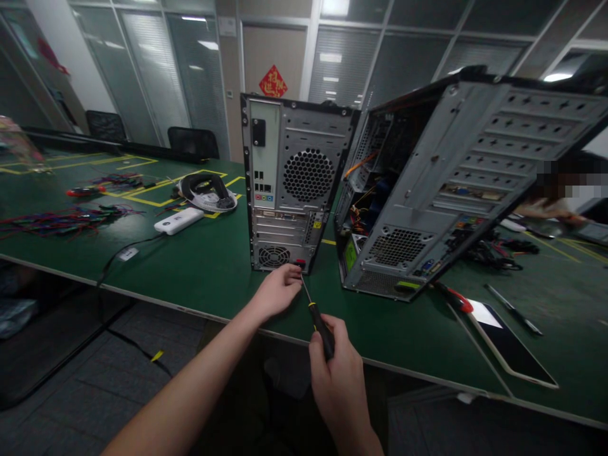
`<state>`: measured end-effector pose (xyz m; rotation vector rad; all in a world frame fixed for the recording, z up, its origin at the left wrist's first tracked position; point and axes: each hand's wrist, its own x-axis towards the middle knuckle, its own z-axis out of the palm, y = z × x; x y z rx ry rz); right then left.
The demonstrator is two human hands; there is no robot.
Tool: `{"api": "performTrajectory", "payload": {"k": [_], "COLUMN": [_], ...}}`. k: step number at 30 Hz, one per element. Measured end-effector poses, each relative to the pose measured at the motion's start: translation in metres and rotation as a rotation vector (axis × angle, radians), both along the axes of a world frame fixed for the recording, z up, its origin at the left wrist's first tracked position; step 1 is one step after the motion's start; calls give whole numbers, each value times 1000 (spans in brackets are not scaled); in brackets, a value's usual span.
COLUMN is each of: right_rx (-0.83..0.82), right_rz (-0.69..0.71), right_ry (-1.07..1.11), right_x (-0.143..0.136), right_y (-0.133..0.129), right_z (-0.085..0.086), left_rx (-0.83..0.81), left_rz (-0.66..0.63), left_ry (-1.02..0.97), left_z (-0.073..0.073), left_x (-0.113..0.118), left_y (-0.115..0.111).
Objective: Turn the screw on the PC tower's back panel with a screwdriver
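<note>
A computer case [308, 136] stands upright on the green table, its rear panel with vents and ports facing me. My left hand [280, 290] is at the bottom edge of that panel, its fingers closed near the lower right corner; what they hold, if anything, is hidden. My right hand [336, 361] grips the dark handle of a screwdriver [321, 329]. The screwdriver's thin shaft points up and left, its tip close to my left fingertips and the panel's bottom edge. To the right stands a larger case [427, 183] with an open side showing cables.
Bundles of coloured wires [71, 218], a white power strip [178, 221] and a black-and-white coiled item [208, 192] lie at left. On the right are a phone [515, 348], a pen [513, 309] and red-handled pliers [458, 299]. Another person's hand [553, 210] shows at far right.
</note>
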<state>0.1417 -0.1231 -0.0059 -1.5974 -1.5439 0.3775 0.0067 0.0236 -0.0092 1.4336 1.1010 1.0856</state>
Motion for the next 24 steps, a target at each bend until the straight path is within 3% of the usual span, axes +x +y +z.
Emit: {"api": "performTrajectory", "payload": {"k": [24], "right_rx": [-15], "right_rz": [-14], "right_ry": [-38], "right_x": [-6], "right_y": [4], "right_z": [1], "left_rx": [-43], "left_rz": [29], "left_ry": [-112], "left_z": [3], "left_x": [2], "left_y": [-2]}}
